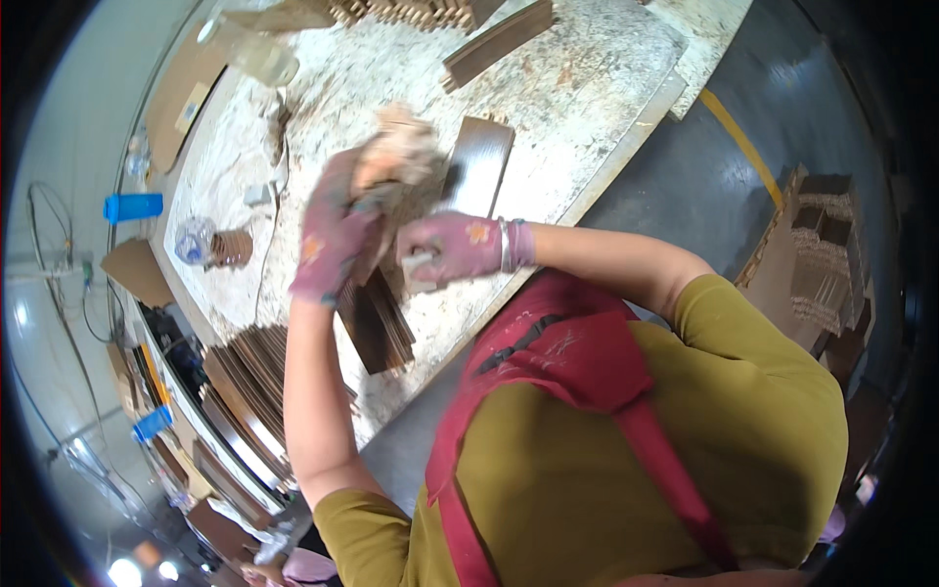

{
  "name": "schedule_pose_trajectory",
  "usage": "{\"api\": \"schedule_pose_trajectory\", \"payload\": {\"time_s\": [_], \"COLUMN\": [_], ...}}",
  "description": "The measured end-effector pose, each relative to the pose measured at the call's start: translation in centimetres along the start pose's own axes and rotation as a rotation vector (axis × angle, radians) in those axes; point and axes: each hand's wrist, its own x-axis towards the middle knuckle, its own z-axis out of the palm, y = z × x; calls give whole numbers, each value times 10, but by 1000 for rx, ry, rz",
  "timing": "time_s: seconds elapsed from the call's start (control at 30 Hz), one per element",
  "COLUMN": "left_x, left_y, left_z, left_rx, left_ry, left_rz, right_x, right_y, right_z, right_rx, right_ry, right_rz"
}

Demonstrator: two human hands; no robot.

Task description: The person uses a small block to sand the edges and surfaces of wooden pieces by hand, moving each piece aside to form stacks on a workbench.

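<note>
My left hand, in a pink-purple patterned glove and blurred by motion, is closed on a crumpled beige and orange rag above the worktable. My right hand, gloved alike, is curled round a small pale piece whose kind I cannot make out. A glossy dark brown wooden board lies just beyond my right hand. Below both hands a short stack of brown boards lies at a slant, its far end hidden by my left hand.
The worktable has a mottled white top. More boards stand in a row at the left, and another stack lies at the far side. A clear bottle, a small grey block and a plastic jar stand left. Stacked boards sit at right.
</note>
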Motion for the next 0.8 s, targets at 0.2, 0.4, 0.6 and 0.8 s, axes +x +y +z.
{"api": "schedule_pose_trajectory", "payload": {"time_s": [0.2, 0.4, 0.6, 0.8], "left_x": [81, 122, 108, 117], "left_y": [1, -4, 13, 16], "left_z": [106, 128, 107, 140], "left_rx": [598, 647, 256, 662], "left_ry": [-318, -108, -220, -128], "left_rz": [356, 182, 138, 158], "right_x": [-4, -1, -6, 4], "right_y": [1, 18, -1, 44], "right_z": [-3, 7, -9, 21], "right_rx": [-280, -317, -238, -302], "right_ry": [-91, 91, -86, 253], "right_rz": [-49, -169, -11, -361]}}
